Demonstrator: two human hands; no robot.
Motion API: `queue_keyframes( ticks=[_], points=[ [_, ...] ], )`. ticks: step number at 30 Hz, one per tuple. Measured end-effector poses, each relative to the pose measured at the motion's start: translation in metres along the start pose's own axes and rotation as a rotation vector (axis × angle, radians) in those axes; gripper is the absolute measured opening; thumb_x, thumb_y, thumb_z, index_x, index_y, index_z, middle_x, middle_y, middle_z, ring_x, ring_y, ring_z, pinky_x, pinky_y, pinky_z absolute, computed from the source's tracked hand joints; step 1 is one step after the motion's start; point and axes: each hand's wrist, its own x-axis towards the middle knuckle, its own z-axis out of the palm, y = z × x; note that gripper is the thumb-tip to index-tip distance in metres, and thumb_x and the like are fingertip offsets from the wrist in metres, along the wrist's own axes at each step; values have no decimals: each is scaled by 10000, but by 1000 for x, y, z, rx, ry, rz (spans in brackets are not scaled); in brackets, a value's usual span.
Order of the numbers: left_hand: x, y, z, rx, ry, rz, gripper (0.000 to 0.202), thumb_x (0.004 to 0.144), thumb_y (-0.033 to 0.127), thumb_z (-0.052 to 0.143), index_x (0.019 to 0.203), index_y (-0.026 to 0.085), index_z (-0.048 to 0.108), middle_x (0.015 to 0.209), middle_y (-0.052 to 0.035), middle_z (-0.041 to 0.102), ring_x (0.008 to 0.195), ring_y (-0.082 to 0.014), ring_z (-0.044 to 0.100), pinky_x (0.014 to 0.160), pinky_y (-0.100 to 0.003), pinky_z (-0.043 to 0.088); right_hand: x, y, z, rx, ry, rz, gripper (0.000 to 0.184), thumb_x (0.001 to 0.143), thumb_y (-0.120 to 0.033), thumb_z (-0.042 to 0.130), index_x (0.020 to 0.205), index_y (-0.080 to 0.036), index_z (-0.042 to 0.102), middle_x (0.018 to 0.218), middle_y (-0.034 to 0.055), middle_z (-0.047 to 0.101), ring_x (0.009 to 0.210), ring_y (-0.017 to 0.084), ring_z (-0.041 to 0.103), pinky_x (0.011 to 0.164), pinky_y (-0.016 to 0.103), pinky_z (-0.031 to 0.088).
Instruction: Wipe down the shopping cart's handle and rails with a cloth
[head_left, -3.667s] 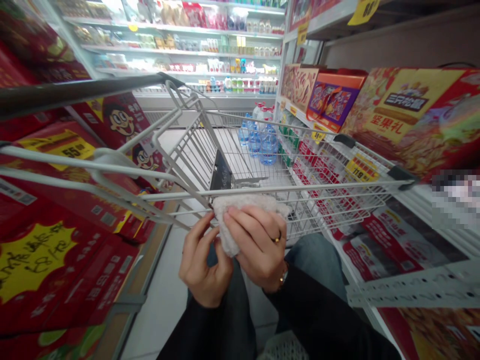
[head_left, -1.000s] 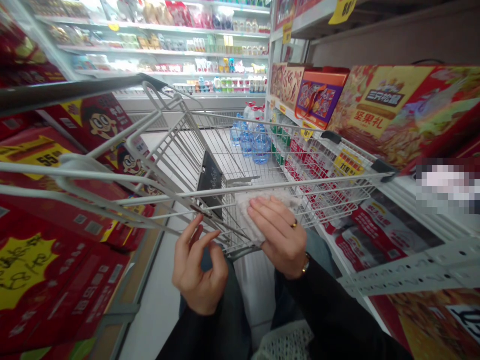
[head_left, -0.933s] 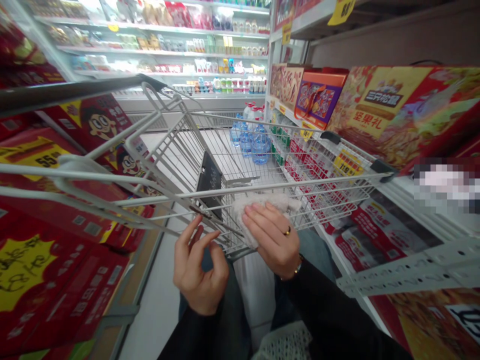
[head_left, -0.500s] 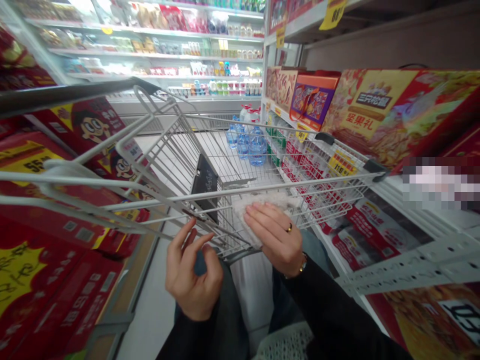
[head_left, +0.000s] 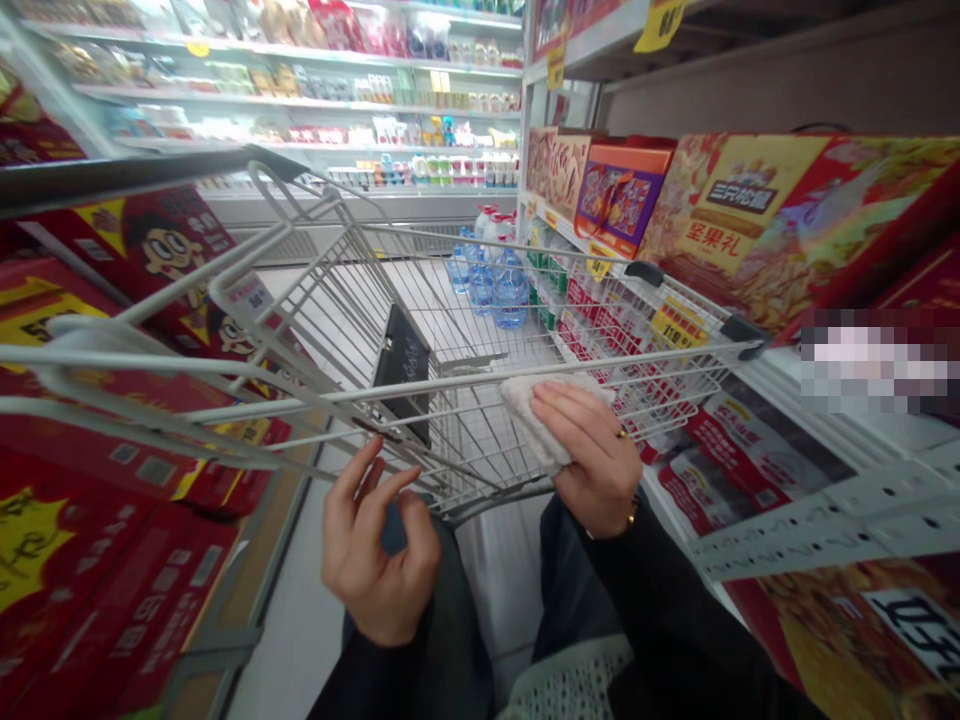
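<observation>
A white wire shopping cart point(head_left: 450, 330) fills the middle of the view, seen from low behind it. My right hand point(head_left: 592, 450) presses a white cloth point(head_left: 536, 425) against the cart's near horizontal bar, fingers wrapped over it. My left hand point(head_left: 375, 555) hovers below the cart's lower left wires, fingers loosely curled and apart, holding nothing. A dark plastic flap point(head_left: 403, 370) hangs inside the basket.
Red gift boxes point(head_left: 112, 470) with yellow price tags stack on the left. Shelves of red and orange boxes point(head_left: 757, 215) line the right. Water bottles point(head_left: 499, 280) stand on the floor ahead, before a lit chiller point(head_left: 337, 90). My knees are below.
My right hand has slid the cloth to the right along the cart's bar. My left hand has let go of the cloth and dropped slightly lower.
</observation>
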Motion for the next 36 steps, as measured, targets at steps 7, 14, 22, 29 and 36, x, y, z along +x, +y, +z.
queue_keyframes(
  ticks=[7, 14, 22, 29, 36],
  points=[
    [-2, -1, 0, -12, -2, -7, 329, 809, -10, 684, 1057, 195, 756, 1435, -124, 648, 1304, -293, 660, 1070, -487, 621, -4, 7, -3, -25, -24, -18, 639, 908, 79, 428, 1431, -209, 657, 1294, 90, 781, 1302, 227, 702, 1114, 472, 608],
    [-2, -2, 4, -4, 7, 15, 352, 800, -3, 701, 1080, 204, 755, 1442, -130, 639, 1304, -307, 652, 1076, -508, 594, -7, 9, -6, -43, -21, 6, 602, 935, 41, 438, 1416, -234, 672, 1274, 71, 792, 1273, 220, 722, 1117, 460, 614],
    [0, -7, 5, 68, -27, 109, 348, 788, 1, 712, 1074, 196, 749, 1373, -147, 698, 1306, -325, 645, 1128, -549, 505, -6, 21, -15, -29, 36, 30, 592, 924, 37, 468, 1399, -240, 687, 1290, 87, 782, 1288, 237, 713, 1109, 495, 610],
    [-1, -6, 7, 69, -28, 121, 340, 793, 1, 710, 1073, 190, 746, 1373, -153, 699, 1330, -325, 634, 1155, -560, 485, -41, 8, 14, -12, -52, -16, 540, 921, 49, 466, 1348, -183, 703, 1230, 90, 807, 1263, 201, 724, 1103, 415, 605],
    [-1, -3, 5, 57, -46, 106, 297, 816, 1, 686, 1051, 173, 740, 1353, -167, 705, 1311, -312, 649, 1148, -547, 492, -28, -5, 26, -43, 17, -64, 544, 916, 58, 431, 1341, -148, 701, 1254, 95, 797, 1325, 203, 687, 1158, 415, 566]
  ],
)
